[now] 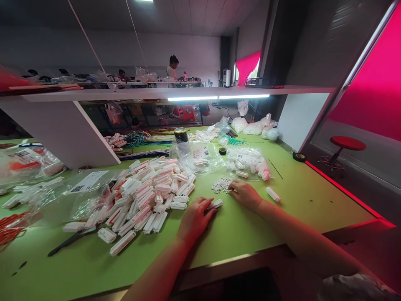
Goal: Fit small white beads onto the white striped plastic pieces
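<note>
My left hand [194, 217] rests on the green table with its thumb and fingers closed around one end of a white plastic housing [216, 204]. Just right of it, my right hand [246, 194] has its fingertips drawn together at the edge of a pile of tiny white parts [221, 184]. Whatever those fingertips pinch is too small to make out. A large heap of similar white housings [147, 196] lies left of my left hand. One single housing [273, 194] sits apart, right of my right hand.
Behind the hands lie a clear labelled bag [200, 156], another bag of housings [247, 161] and black tape rolls [222, 151]. Black-handled scissors [67, 242] lie front left. A white shelf [188, 93] crosses above the table [250, 238]; a person [172, 69] is far behind.
</note>
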`<state>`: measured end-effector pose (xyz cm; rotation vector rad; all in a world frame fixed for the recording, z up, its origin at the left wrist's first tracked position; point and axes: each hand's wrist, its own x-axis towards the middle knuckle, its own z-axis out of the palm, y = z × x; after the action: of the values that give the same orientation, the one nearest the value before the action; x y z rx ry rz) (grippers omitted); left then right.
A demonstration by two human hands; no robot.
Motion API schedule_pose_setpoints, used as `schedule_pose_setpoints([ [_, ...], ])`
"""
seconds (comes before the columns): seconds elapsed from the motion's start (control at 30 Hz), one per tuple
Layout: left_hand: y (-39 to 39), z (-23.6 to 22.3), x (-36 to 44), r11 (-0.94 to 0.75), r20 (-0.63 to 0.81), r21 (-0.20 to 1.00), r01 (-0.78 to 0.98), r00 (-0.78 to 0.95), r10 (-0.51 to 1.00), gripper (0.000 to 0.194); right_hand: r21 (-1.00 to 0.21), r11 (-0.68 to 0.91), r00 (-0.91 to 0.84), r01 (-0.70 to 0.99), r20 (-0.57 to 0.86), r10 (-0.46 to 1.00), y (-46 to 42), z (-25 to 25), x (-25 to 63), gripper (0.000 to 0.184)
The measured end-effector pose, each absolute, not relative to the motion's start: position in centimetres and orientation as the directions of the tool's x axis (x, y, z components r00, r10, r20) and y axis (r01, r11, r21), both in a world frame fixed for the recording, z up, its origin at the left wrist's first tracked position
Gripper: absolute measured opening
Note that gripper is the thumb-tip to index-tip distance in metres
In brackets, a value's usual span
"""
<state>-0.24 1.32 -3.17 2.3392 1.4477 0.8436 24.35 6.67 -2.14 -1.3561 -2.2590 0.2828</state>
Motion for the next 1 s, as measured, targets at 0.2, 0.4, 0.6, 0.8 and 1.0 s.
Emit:
schedule_pose_setpoints([
  [0.2, 1.1, -3.0, -0.1, -0.449, 0.322, 0.499, 0.741, 0.322, 0.890, 0.031, -0.358, 0.488, -0.399, 0.796, 0.296, 0.868, 6.7, -2.0, 24.1, 0.019],
  [0.4, 1.0, -2.8, -0.2, -0.474, 0.342, 0.452, 0.756, 0.344, 0.875, 0.027, -0.481, 0.477, -0.343, 0.736, 0.342, 0.875, 6.9, -2.0, 24.4, 0.014],
  [0.6, 0.4, -2.0, 0.0, -0.563, 0.349, 0.265, 0.782, 0.467, 0.813, 0.025, -0.857, 0.345, -0.210, 0.383, 0.283, 0.936, 6.7, -1.7, 23.9, 0.011],
  [0.8, 0.0, -2.5, 0.8, -0.572, 0.303, 0.076, 0.817, 0.528, 0.794, 0.027, -0.943, 0.266, -0.232, 0.201, 0.218, 0.948, 5.6, -1.5, 22.7, 0.023],
  [1.0, -0.1, -2.9, 0.9, -0.578, 0.316, -0.024, 0.816, 0.555, 0.770, 0.027, -0.794, 0.488, -0.321, 0.361, 0.386, 0.865, 4.4, -2.4, 21.5, 0.017],
])
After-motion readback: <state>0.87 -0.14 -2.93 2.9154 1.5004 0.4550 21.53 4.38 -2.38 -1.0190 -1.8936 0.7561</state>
